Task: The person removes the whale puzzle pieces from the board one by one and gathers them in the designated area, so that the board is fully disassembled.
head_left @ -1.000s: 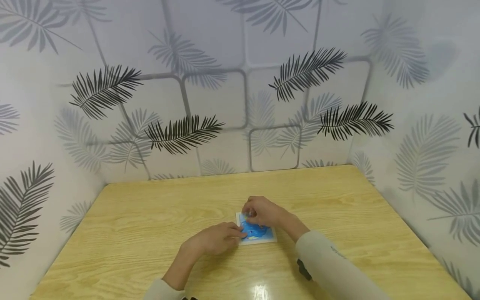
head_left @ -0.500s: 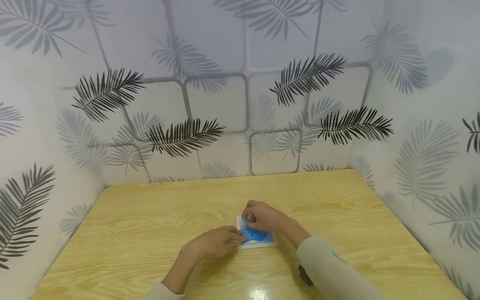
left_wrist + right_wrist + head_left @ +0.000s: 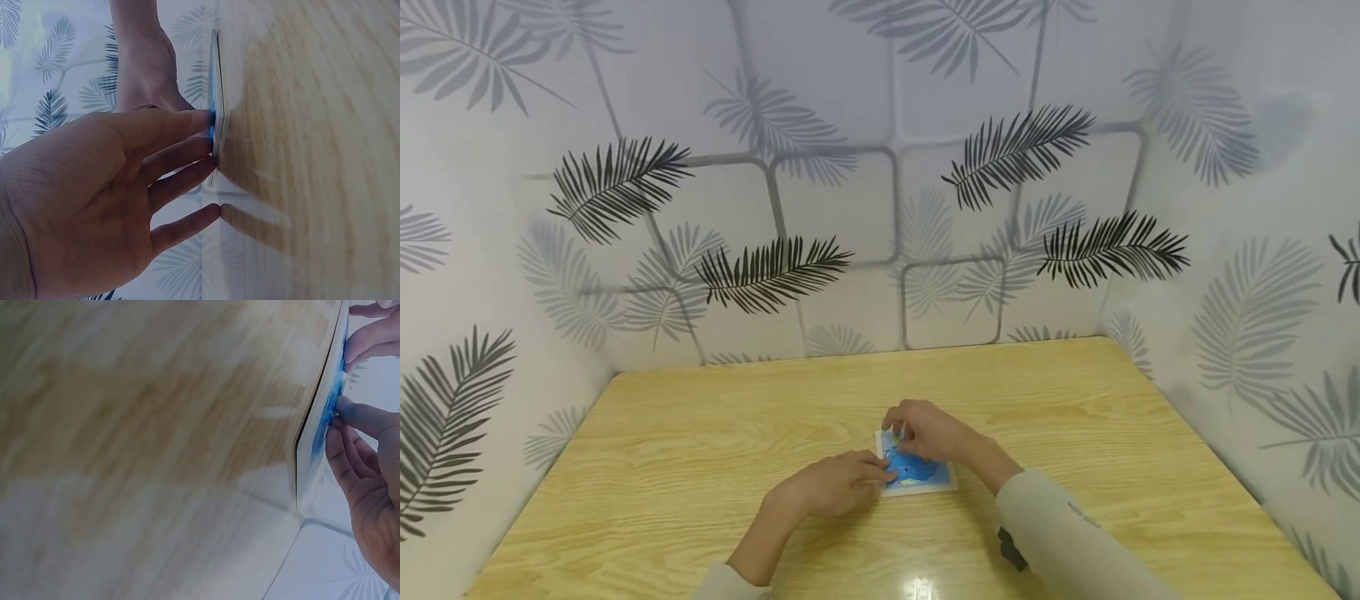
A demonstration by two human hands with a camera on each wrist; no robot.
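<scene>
A small square puzzle board (image 3: pixel 951 486) with a white border and a blue sea-animal picture lies flat on the wooden table. My left hand (image 3: pixel 838 483) comes in from the left, fingers fairly straight. Its fingertips rest on the board's left side, and in the left wrist view the little finger (image 3: pixel 187 228) reaches down beside the board's edge. Over the far part bends my right hand (image 3: pixel 928 429). In the right wrist view its thumb and fingertips come together at a blue puzzle piece (image 3: pixel 320 428) on the board. My right hand covers part of the picture.
Pale wood-grain table surface (image 3: pixel 715 433) surrounds the board. Behind and at both sides stand walls (image 3: pixel 865 217) covered with a grey and black leaf pattern. A dark object (image 3: pixel 1011 550) shows by the right sleeve.
My right fingers have shifted slightly over the far left part of the board, and a little more of its picture shows. My left hand keeps its place at the board's left side.
</scene>
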